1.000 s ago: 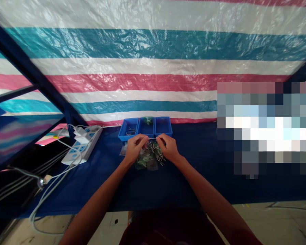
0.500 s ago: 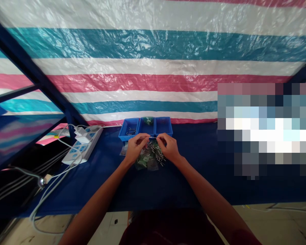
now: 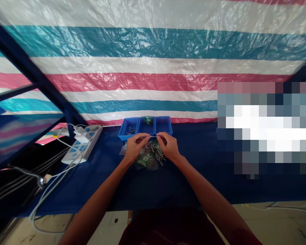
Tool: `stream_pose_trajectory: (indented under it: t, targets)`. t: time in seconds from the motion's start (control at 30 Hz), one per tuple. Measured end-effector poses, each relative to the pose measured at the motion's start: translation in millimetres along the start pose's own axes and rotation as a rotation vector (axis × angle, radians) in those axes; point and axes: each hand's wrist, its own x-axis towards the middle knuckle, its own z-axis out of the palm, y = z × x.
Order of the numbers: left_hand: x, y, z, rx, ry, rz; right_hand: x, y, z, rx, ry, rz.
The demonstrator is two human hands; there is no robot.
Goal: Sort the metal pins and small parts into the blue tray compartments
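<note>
My left hand (image 3: 134, 147) and my right hand (image 3: 168, 146) meet above a heap of small grey cylindrical parts (image 3: 155, 153) and clear bags with green bits (image 3: 142, 161) on the dark blue table (image 3: 199, 183). Between the fingertips of both hands runs a thin pale wire-like piece (image 3: 152, 136), pinched at each end. Just behind the hands stand three joined blue bins (image 3: 146, 126); the left one holds a few grey parts, the middle one something green.
A white and blue power strip (image 3: 83, 145) with a plugged-in white adapter lies at the left, its cables trailing off the table edge. A striped plastic tarp (image 3: 153, 68) rises behind the bins. A blurred patch covers the right.
Both hands stay at the same spot over the heap; only the fingers shift slightly on the thin piece.
</note>
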Motion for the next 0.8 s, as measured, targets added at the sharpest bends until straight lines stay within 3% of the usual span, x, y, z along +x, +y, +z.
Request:
stream_pose_trajectory:
  t: [0.07, 0.23, 0.3, 0.47, 0.57, 0.8]
  targets:
    - [2.5, -1.0, -4.3, 0.038, 0.096, 0.029, 0.2, 0.7, 0.0, -0.004, -0.004, 0.024]
    - [14.2, -5.8, -30.7, 0.404, 0.557, 0.173, -0.3, 3.0, 0.3, -0.007, -0.018, 0.024]
    - [20.3, -12.1, -43.6, 0.559, 0.614, 0.208, -0.5, 2.8, 0.3, -0.012, -0.017, 0.009]
    - [30.0, -30.8, -58.3, 0.766, 0.366, 0.245, 0.1, 4.7, 1.1, -0.035, -0.019, 0.005]
    - [28.2, -31.4, -51.7, 0.754, 0.247, 0.291, 0.5, 9.8, 3.1, -0.089, -0.04, -0.006]
    - [15.6, -20.8, -27.8, 0.645, -0.005, 0.39, -1.6, 15.3, 7.8, -0.294, -0.306, -0.004]
